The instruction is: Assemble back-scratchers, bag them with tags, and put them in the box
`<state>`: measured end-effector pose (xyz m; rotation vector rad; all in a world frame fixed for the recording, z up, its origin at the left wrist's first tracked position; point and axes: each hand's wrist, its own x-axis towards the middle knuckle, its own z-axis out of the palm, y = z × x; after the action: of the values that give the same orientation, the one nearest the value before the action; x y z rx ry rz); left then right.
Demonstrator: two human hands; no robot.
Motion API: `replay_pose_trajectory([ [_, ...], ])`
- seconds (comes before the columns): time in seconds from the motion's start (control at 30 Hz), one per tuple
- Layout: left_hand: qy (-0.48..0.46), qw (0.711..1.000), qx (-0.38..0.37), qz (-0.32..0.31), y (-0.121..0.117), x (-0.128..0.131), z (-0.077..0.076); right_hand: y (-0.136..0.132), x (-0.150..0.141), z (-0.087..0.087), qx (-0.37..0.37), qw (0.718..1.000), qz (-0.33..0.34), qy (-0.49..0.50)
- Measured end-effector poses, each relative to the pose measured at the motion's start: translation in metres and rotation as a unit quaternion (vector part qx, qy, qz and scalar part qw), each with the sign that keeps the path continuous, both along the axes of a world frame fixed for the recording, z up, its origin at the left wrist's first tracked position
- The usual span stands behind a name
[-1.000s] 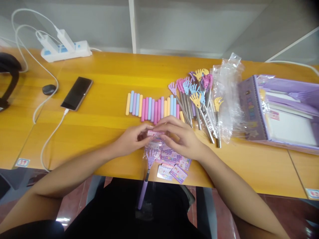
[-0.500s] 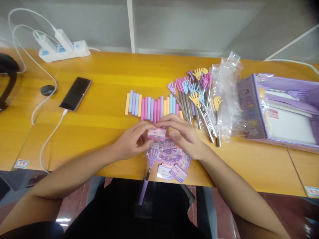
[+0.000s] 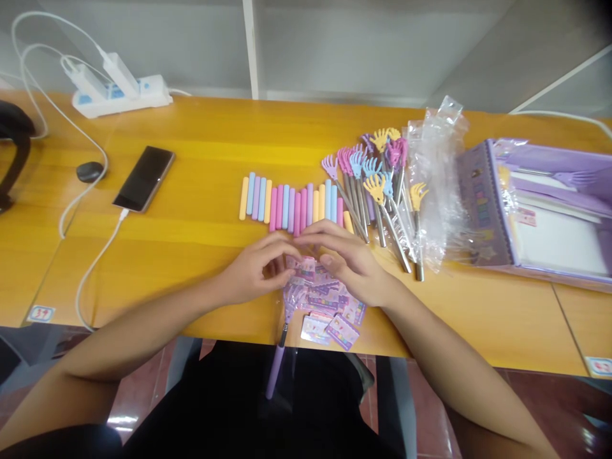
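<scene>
A purple back scratcher [image 3: 276,370] lies in a clear plastic bag [image 3: 292,357], its handle hanging over the table edge towards me. A small printed pink card [image 3: 302,268] shows at the bag's upper end, above the scratcher's claw. My left hand [image 3: 261,269] is closed on the left side of that end, thumb and fingers at the plastic. From the right, my right hand [image 3: 351,260] arches over the top, fingers stretched to my left fingertips and thumb apart from the card. Several loose printed cards [image 3: 327,294] lie beneath the hands.
Coloured foam sleeves [image 3: 291,207] stand in a row beyond my hands. Several back scratchers [image 3: 377,188] and empty clear bags [image 3: 437,185] lie to the right, beside a purple box [image 3: 488,210]. At left are a phone [image 3: 144,178], a mouse [image 3: 90,171] and a power strip [image 3: 153,92].
The pink card has shifted down towards the scratcher's claw. My right thumb has drawn back from the card, while my left hand stays almost in place.
</scene>
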<state>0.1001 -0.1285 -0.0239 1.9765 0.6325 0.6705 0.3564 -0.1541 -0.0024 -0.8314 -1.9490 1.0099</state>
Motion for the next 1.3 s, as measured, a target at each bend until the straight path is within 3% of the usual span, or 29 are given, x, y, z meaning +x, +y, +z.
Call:
replay_pose_trajectory([
  [0.1, -0.005, 1.0, -0.027, 0.007, -0.002, -0.001, -0.004, 0.0, 0.0, 0.0, -0.002, 1.0, -0.003, -0.008],
  [0.27, -0.036, 0.987, -0.149, 0.044, -0.005, -0.003, -0.011, -0.001, 0.002, 0.002, 0.0, 1.0, -0.024, -0.017],
  [0.37, -0.002, 0.981, -0.19, 0.022, -0.003, -0.003, -0.01, 0.0, 0.002, 0.003, 0.013, 1.0, -0.012, -0.014],
  [0.63, 0.035, 0.987, -0.158, -0.02, 0.0, -0.002, 0.007, 0.003, -0.002, 0.001, 0.032, 0.999, 0.039, -0.003],
  [0.8, 0.035, 0.984, -0.172, -0.022, 0.002, -0.004, 0.006, 0.001, -0.002, -0.003, 0.026, 0.999, 0.033, -0.032],
  [1.03, 0.065, 0.986, -0.156, 0.007, 0.003, -0.001, -0.001, -0.002, -0.004, -0.011, -0.046, 0.999, -0.006, -0.009],
  [1.3, 0.082, 0.982, -0.169, -0.012, 0.002, -0.002, 0.008, -0.007, -0.006, -0.016, -0.1, 0.994, 0.038, -0.033],
])
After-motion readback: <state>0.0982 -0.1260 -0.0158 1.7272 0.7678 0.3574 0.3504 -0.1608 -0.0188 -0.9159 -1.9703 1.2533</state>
